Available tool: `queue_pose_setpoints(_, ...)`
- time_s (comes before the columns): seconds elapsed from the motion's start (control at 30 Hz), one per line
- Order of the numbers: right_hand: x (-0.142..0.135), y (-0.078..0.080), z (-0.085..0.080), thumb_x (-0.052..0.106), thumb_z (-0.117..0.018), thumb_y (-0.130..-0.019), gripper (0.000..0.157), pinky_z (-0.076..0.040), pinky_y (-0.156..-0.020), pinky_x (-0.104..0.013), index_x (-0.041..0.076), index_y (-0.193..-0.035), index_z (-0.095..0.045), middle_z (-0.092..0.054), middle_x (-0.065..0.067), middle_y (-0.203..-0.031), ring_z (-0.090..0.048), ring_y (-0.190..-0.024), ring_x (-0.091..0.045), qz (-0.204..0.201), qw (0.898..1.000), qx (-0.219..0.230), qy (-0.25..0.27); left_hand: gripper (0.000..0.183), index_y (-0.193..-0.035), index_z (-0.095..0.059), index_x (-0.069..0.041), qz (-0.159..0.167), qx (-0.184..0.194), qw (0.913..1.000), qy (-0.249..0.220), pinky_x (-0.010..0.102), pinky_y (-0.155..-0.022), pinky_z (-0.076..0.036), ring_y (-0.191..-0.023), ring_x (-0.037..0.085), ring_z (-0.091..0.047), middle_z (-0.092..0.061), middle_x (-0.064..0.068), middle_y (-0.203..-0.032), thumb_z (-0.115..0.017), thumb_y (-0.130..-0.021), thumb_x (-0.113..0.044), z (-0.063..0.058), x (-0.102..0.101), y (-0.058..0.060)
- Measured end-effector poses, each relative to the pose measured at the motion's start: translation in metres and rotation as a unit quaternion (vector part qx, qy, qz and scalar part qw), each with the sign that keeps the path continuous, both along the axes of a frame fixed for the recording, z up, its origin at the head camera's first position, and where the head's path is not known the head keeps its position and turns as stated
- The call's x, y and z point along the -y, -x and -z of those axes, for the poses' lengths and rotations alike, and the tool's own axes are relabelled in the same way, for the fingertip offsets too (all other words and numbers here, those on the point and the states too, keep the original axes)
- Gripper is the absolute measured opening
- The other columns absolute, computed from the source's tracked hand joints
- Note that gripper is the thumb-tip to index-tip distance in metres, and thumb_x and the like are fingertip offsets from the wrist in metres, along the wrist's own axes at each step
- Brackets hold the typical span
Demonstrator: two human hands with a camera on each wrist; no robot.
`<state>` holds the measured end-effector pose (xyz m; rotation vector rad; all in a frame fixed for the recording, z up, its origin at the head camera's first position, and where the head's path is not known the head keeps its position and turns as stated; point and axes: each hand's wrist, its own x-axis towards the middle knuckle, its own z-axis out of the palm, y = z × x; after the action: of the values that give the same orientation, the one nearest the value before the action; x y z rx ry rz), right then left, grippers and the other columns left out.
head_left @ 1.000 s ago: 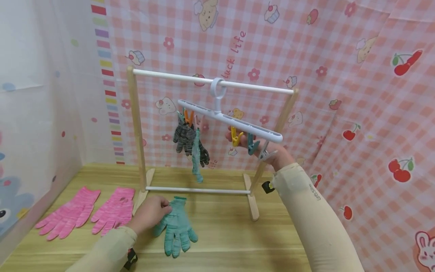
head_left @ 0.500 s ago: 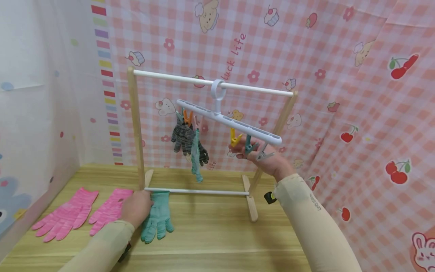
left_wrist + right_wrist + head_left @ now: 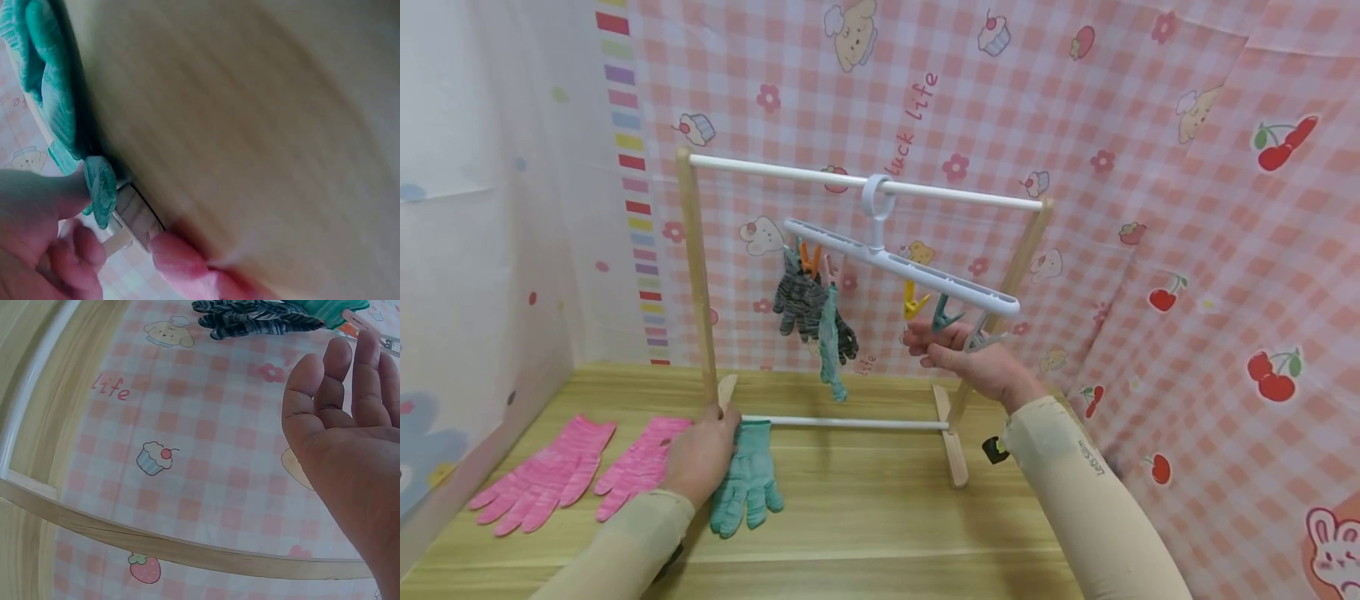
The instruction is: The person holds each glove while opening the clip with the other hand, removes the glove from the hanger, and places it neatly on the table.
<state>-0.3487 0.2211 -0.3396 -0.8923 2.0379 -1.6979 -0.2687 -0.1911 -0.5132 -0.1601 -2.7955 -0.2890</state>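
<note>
My left hand [image 3: 700,454] holds the base of the wooden left post [image 3: 698,292] of a small drying rack, fingers curled beside it. Against it lies a green knit glove [image 3: 748,479], palm down on the table; one glove finger overlaps my thumb in the left wrist view. My right hand [image 3: 973,358] is raised below the white clip hanger [image 3: 940,279], fingers loosely extended and holding nothing. Near it dangle a yellow clip [image 3: 912,302], a dark teal clip [image 3: 944,314] and a grey clip [image 3: 981,333]. Grey-black gloves [image 3: 801,300] and a green glove [image 3: 829,346] hang from the hanger's left half.
Two pink gloves, one farther left [image 3: 546,475] and one nearer [image 3: 640,458] my left hand, lie on the wooden table [image 3: 880,533]. The hanger tilts down to the right on the white top rail [image 3: 782,171]. Checked cloth [image 3: 1075,100] stands behind and right.
My left hand has carried the green glove leftward to the post, let it lie there and taken hold of the post. My right hand has dropped slightly below the clips.
</note>
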Motion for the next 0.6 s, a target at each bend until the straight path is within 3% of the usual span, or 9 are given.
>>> queue_pose_setpoints(0.1,0.001,0.000,0.002,0.007,-0.059,-0.109,0.046,-0.056,-0.109,-0.036,-0.007,-0.152,-0.051,-0.073,0.002,-0.138,-0.067,-0.130,-0.016,0.003,1.000,0.008,-0.003,0.017,-0.110,-0.077,-0.011,0.012,0.006,0.9993,0.034,0.047,-0.050,-0.056,-0.067,0.031,-0.068,-0.067,0.022,-0.104,-0.074,-0.095,-0.003,0.001,0.000,-0.001)
queue_pose_setpoints(0.27,0.003,-0.002,0.004,0.006,-0.059,-0.109,0.049,-0.056,-0.107,-0.036,-0.007,-0.154,-0.048,-0.071,-0.006,-0.143,-0.067,-0.131,-0.015,0.005,1.000,0.021,-0.006,0.031,-0.114,-0.082,-0.019,0.038,0.031,0.9970,0.060,0.049,-0.050,-0.059,-0.076,0.033,-0.072,-0.067,0.021,-0.102,-0.065,-0.100,0.001,0.000,0.001,-0.004)
queue_pose_setpoints(0.47,0.007,-0.005,0.006,0.005,-0.055,-0.110,0.046,-0.056,-0.107,-0.034,-0.003,-0.155,-0.050,-0.064,-0.019,-0.149,-0.067,-0.129,-0.013,0.012,1.000,0.011,-0.026,0.024,-0.110,-0.079,-0.014,0.056,0.037,0.9958,0.061,0.050,-0.054,-0.061,-0.081,0.035,-0.074,-0.068,0.019,-0.100,-0.063,-0.100,0.001,0.000,0.002,-0.002)
queue_pose_setpoints(0.6,0.016,-0.009,0.013,0.012,-0.058,-0.111,0.042,-0.056,-0.106,-0.031,-0.003,-0.150,-0.056,-0.065,-0.024,-0.144,-0.067,-0.130,-0.025,0.062,0.997,-0.017,-0.052,0.009,-0.106,-0.076,-0.009,0.060,0.031,0.9975,0.020,0.049,-0.059,-0.061,-0.080,0.033,-0.074,-0.070,0.016,-0.100,-0.072,-0.098,-0.007,-0.007,-0.001,-0.001)
